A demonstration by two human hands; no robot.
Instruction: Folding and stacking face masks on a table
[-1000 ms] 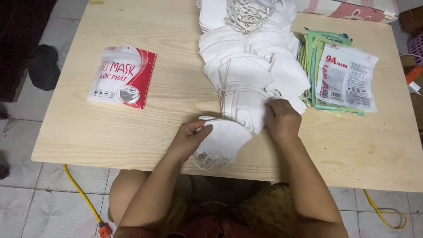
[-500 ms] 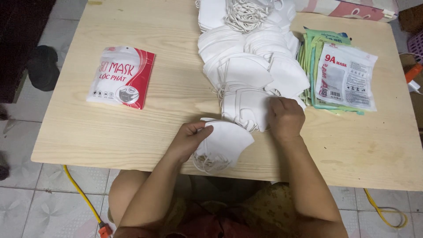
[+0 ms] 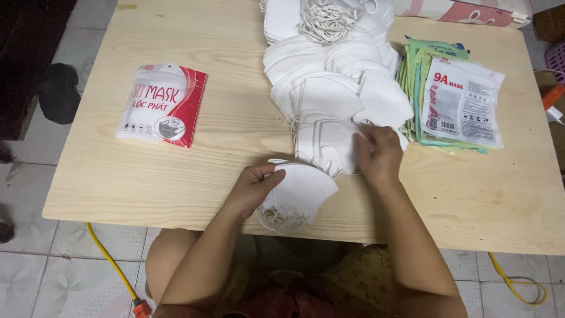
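My left hand (image 3: 254, 187) rests on a small stack of folded white face masks (image 3: 301, 192) at the near edge of the wooden table (image 3: 176, 182), fingers pressing on its left side. The masks' elastic loops hang off the stack toward me. My right hand (image 3: 378, 154) has its fingers on the nearest mask of a long white mask pile (image 3: 329, 94) that runs up the middle of the table. It pinches the edge of that mask.
A red and white mask packet (image 3: 161, 106) lies flat on the table's left part. A stack of green and white packets (image 3: 453, 100) sits at the right. A yellow cable (image 3: 109, 259) runs across the tiled floor below.
My right hand's fingers have shifted slightly on the pile's nearest mask. My left hand stays on the small stack.
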